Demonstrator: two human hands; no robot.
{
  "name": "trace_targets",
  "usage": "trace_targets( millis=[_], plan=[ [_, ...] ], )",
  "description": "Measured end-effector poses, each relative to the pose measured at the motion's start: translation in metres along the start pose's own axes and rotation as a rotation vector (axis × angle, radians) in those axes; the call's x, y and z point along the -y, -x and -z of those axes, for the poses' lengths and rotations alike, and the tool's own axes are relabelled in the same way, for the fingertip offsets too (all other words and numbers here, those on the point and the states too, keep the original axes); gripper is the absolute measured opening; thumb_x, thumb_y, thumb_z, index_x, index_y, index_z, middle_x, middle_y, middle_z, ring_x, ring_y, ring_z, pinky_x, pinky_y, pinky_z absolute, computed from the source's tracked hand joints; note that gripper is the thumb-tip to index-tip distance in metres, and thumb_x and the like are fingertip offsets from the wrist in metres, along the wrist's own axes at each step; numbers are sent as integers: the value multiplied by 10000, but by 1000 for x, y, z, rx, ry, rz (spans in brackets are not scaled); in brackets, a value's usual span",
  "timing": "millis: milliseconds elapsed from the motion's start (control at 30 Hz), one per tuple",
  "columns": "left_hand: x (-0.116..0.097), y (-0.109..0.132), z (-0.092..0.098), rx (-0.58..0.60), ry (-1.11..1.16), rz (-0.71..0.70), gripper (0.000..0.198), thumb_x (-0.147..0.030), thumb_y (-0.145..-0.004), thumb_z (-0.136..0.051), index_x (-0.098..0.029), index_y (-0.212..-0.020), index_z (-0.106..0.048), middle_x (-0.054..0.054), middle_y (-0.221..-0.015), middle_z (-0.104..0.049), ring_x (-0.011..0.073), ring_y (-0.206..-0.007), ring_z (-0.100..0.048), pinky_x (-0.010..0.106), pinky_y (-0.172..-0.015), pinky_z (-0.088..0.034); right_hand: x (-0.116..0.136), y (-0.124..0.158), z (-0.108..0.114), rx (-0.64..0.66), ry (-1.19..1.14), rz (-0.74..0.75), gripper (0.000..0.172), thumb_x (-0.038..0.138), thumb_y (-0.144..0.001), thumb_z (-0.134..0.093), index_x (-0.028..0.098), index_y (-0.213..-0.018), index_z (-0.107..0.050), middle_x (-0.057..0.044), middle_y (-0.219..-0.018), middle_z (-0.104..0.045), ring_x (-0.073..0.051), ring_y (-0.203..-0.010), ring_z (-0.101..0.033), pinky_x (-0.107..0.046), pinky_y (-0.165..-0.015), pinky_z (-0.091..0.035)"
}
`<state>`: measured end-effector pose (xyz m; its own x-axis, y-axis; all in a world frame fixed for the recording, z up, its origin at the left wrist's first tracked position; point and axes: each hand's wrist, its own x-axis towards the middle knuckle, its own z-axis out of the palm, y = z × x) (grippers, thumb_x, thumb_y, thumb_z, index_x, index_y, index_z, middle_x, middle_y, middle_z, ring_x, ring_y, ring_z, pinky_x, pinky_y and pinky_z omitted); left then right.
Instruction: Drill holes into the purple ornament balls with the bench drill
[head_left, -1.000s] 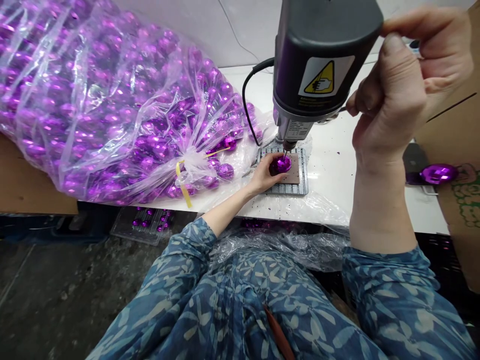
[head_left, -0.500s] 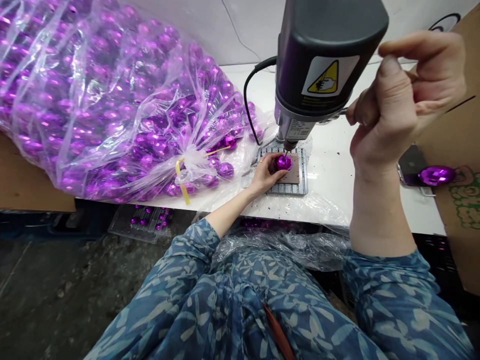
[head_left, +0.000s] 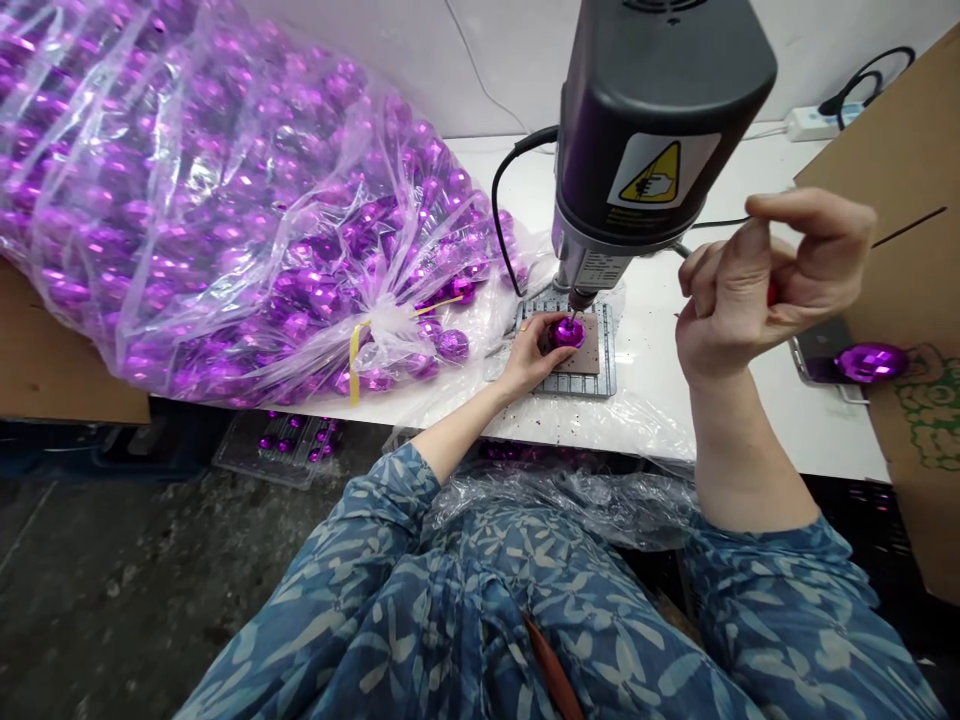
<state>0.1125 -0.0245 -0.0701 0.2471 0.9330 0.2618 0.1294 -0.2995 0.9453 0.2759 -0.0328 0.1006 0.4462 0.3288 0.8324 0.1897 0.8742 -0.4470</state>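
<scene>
My left hand (head_left: 529, 356) curls its thumb and fingers around a shiny purple faceted ball (head_left: 568, 334), pressing it on a brown board (head_left: 588, 360). That board lies on the slotted metal base (head_left: 604, 386) of a black drill press (head_left: 667, 90). From the chuck (head_left: 581, 298) a thin bit points down onto the top of the ball; whether it has entered cannot be made out. To the right of the motor housing, my right hand (head_left: 761, 280) is closed around the feed lever of the press, with a bit of red showing between the fingers.
A large clear bag (head_left: 225, 200) of purple balls, tied with yellow ribbon (head_left: 355, 362), fills the left. At right are a phone (head_left: 821, 352), another purple ball (head_left: 871, 362) and a cardboard box (head_left: 922, 300). A power strip (head_left: 814, 123) sits behind. Dark crumbs dot the white table (head_left: 660, 380).
My right hand has come down and a little to the left with the lever. My left hand keeps the ball in the same place under the bit.
</scene>
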Motion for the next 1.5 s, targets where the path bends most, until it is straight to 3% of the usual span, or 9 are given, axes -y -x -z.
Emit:
trace_targets(
  millis=[200, 500, 633, 700, 767, 933, 1167, 1333, 1500],
  plan=[
    [1, 1, 0, 16, 8, 15, 560, -453, -867, -879, -224, -1329, -660, 137, -1374, -669, 332, -1367, -596, 529, -1208, -472, -19, 9, 10, 3, -6, 95, 282, 536, -925, -711, 263, -919, -638, 90, -468, -184, -51, -306, -210, -239, -369, -256],
    [-5, 3, 2, 11, 2, 4, 512, -435, -873, -878, -250, -1303, -671, 126, -1353, -676, 332, -1363, -591, 538, -1212, -455, -27, 30, 24, 38, 35, 96, 294, 589, -890, -721, 301, -868, -666, 78, -461, -285, -73, -328, -262, -256, -406, -279],
    [-6, 3, 2, 0, -7, 5, 507, -404, -861, -892, -242, -1290, -677, 140, -1362, -668, 335, -1375, -582, 546, -1229, -437, -7, -1, 5, 22, -16, 38, 142, 439, -952, -694, 299, -961, -713, 84, -536, -420, -27, -337, -289, -202, -374, -267],
    [-5, 3, 1, -9, -12, 12, 517, -396, -851, -901, -237, -1289, -677, 146, -1353, -669, 337, -1369, -583, 552, -1224, -439, 1, -27, -8, 71, -23, -49, 141, 379, -908, -753, 246, -951, -734, 48, -854, -675, 7, -388, -372, -199, -347, -240],
    [-4, 2, 0, -13, -17, 18, 524, -394, -840, -911, -239, -1283, -678, 141, -1338, -677, 336, -1361, -589, 555, -1216, -447, 2, -52, -18, 132, -24, -195, 130, 281, -855, -779, 197, -925, -710, 24, -959, -703, 9, -394, -374, -217, -326, -225],
    [-6, 4, -2, -49, 41, 23, 504, -406, -870, -883, -231, -1284, -655, 123, -1343, -693, 296, -1294, -651, 519, -1168, -509, -8, -78, -30, 162, -44, -393, 136, 108, -813, -617, 197, -905, -574, 56, -688, -567, -21, -358, -244, -246, -304, -106],
    [-3, 49, 8, -97, -41, -189, 672, -606, -869, -853, -254, -1370, -577, 107, -1311, -689, 258, -1206, -712, 468, -1073, -601, 4, -73, -34, 101, -65, -412, 164, 11, -819, -562, 167, -836, -607, 45, -746, -565, 16, -398, -291, -197, -345, -118],
    [-3, 82, 16, -141, -22, -320, 718, -581, -893, -839, -279, -1446, -494, 114, -1396, -644, 252, -1313, -697, 424, -1112, -613, 5, -73, -32, 103, -29, -359, 137, 53, -826, -647, 183, -830, -692, 43, -849, -647, 14, -455, -389, -198, -386, -196],
    [-11, 86, 21, -177, 42, -400, 666, -497, -906, -855, -294, -1435, -506, 106, -1407, -640, 237, -1346, -679, 385, -1090, -618, 5, -74, -28, 101, 49, -367, 161, 76, -827, -695, 225, -815, -755, 58, -887, -677, 12, -648, -519, -136, -496, -313]
  ],
)
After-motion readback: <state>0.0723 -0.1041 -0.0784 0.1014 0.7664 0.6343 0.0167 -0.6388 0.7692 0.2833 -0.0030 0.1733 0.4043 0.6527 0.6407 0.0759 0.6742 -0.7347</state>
